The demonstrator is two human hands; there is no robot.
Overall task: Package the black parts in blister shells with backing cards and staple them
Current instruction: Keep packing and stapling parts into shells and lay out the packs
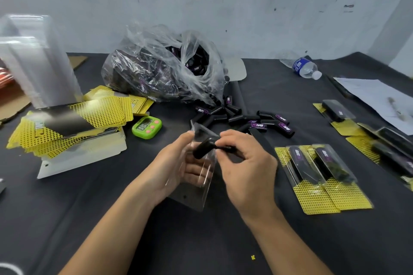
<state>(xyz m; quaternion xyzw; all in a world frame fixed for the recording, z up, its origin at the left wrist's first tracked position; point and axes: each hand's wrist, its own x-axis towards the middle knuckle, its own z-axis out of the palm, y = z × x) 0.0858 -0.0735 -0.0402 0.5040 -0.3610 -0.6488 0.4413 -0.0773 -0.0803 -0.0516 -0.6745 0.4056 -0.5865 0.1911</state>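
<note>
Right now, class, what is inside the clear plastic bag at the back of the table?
Black parts with purple labels, some reading TAPER, fill the clear plastic bag. Crumpled film hides most, so their number and anything beneath cannot be seen.

one view only: head cam worn by the person, wide-angle, facing fwd & down over the dark table (201, 241). forearms come in from the bottom edge. left hand (176, 163), holding the blister shell (194, 201), & right hand (248, 172), pinching the black part (201, 149), sit close at mid-frame. table's far edge meets the grey wall (245, 6) abt a third down from the top.
</note>
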